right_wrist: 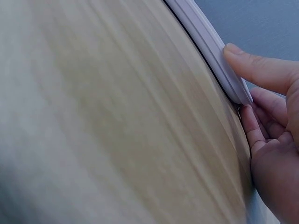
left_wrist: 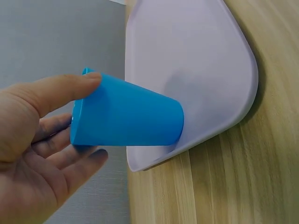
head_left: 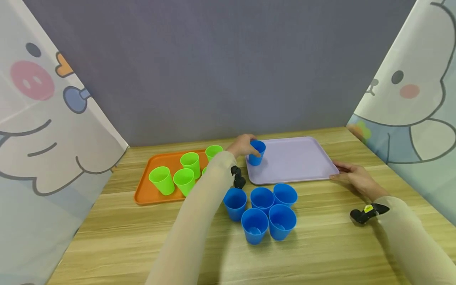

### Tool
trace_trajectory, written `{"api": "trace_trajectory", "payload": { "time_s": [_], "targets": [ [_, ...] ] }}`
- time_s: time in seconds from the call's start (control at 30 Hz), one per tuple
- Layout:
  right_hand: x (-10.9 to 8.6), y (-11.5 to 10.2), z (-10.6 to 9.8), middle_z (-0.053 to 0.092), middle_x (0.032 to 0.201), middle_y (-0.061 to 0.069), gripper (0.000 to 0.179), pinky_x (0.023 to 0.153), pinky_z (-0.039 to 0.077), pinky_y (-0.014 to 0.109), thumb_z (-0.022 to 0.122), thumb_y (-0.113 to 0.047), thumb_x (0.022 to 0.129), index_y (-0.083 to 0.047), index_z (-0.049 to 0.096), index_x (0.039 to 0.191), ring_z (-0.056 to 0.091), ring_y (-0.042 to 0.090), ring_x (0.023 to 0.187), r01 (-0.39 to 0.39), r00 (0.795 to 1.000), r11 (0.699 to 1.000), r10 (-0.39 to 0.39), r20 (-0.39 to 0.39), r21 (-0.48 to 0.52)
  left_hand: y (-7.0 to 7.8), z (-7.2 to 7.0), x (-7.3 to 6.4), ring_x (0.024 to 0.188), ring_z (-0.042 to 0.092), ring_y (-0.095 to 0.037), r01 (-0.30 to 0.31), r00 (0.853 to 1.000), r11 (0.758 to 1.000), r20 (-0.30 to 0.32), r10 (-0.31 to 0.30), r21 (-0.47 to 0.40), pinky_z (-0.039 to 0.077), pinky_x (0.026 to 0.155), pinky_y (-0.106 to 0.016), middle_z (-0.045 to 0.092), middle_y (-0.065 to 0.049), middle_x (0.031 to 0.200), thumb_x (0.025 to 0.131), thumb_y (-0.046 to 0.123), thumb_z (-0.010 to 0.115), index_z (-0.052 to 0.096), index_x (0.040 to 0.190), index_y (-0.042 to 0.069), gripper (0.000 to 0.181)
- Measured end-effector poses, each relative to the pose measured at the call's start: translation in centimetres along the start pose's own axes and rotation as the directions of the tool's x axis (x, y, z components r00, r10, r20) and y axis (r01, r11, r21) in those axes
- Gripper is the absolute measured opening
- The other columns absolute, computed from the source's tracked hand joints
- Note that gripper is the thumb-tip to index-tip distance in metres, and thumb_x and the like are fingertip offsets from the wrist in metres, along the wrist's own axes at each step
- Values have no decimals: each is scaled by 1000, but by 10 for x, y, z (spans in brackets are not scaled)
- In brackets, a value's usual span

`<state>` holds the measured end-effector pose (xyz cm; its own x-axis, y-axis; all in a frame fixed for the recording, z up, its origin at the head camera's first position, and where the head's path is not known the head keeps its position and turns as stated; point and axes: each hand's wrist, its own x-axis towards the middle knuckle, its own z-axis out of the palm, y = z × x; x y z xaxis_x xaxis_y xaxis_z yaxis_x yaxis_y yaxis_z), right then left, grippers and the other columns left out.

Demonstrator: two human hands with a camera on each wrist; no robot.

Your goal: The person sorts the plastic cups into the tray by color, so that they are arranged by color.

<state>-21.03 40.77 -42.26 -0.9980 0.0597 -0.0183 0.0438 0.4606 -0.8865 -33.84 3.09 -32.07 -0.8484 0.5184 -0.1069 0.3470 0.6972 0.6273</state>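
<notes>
My left hand (head_left: 242,145) holds a blue cup (head_left: 257,153) near its rim, with the thumb (left_wrist: 91,80) on the outer wall and the fingers on the far side. The cup stands upright at the left end of a lavender tray (head_left: 295,158); whether its base touches the tray, I cannot tell. At the tray's front right corner, my right hand (head_left: 356,178) grips the rim. In the right wrist view its thumb (right_wrist: 254,65) lies against the edge, and the fingers (right_wrist: 252,126) are curled at the corner.
Several blue cups (head_left: 254,225) stand upright in a cluster on the wooden table (head_left: 142,237), in front of the lavender tray. An orange tray (head_left: 146,186) at left carries several green cups (head_left: 162,180), partly hidden by my left sleeve. A grey partition (head_left: 213,71) rises behind.
</notes>
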Motion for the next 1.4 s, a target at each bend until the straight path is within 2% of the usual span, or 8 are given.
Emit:
{"api": "trace_trajectory", "payload": {
  "time_s": [0.17, 0.37, 0.6, 0.8, 0.97, 1.17, 1.4],
  "targets": [
    [0, -1, 0, 56, 106, -31, 78, 79, 43, 6, 78, -16, 88, 13, 36, 146, 51, -18, 93, -6, 1000, 1000, 6, 7, 10, 0, -1, -1, 137, 42, -31, 22, 1000, 1000, 4, -22, 5, 41, 109, -41, 43, -15, 152, 88, 19, 77, 41, 149, 2, 73],
    [0, -2, 3, 56, 102, -30, 78, 79, 44, 6, 79, -16, 87, 14, 37, 145, 53, -16, 92, -4, 1000, 1000, 4, 6, 11, -3, 0, -3, 136, 43, -30, 58, 998, 998, 12, -58, -6, 41, 108, -42, 43, -15, 152, 89, 23, 76, 42, 149, 1, 73],
    [2, -4, 4, 55, 103, -30, 77, 79, 44, 7, 78, -16, 88, 14, 36, 146, 53, -15, 92, 7, 1000, 1000, -7, 18, 11, -3, -1, -5, 135, 45, -31, 62, 998, 998, -3, -62, -14, 43, 107, -42, 45, -15, 150, 88, 24, 77, 43, 148, 1, 73],
    [2, -2, 4, 53, 101, -32, 77, 79, 46, 7, 77, -14, 89, 15, 34, 146, 53, -15, 92, 1, 1000, 1000, -2, 26, 31, -2, -3, -5, 136, 43, -31, 71, 997, 997, 2, -71, -23, 42, 107, -42, 43, -16, 152, 87, 25, 77, 36, 152, 0, 81],
    [2, -1, 6, 56, 98, -30, 79, 78, 46, 8, 78, -14, 88, 15, 33, 146, 54, -14, 91, -11, 1000, 999, 10, 19, 37, 3, -11, -8, 135, 44, -32, 34, 999, 999, -41, -35, -32, 42, 107, -41, 43, -18, 151, 87, 24, 77, 32, 153, -1, 84],
    [2, -1, 3, 59, 97, -31, 78, 77, 47, 8, 77, -11, 88, 18, 33, 145, 55, -12, 90, 10, 1000, 998, -10, 3, 57, 13, -29, -17, 135, 44, -32, -36, 995, 996, -101, 28, -78, 42, 106, -41, 44, -17, 150, 86, 23, 78, 35, 152, 3, 81],
    [2, 0, 1, 59, 98, -32, 78, 77, 47, 8, 77, -10, 88, 18, 32, 145, 56, -13, 91, 8, 1000, 997, -8, 5, 73, 10, -43, -37, 137, 44, -29, -103, 992, 976, -89, 88, -189, 43, 106, -39, 45, -12, 150, 86, 24, 78, 39, 152, 9, 78]
  ]
}}
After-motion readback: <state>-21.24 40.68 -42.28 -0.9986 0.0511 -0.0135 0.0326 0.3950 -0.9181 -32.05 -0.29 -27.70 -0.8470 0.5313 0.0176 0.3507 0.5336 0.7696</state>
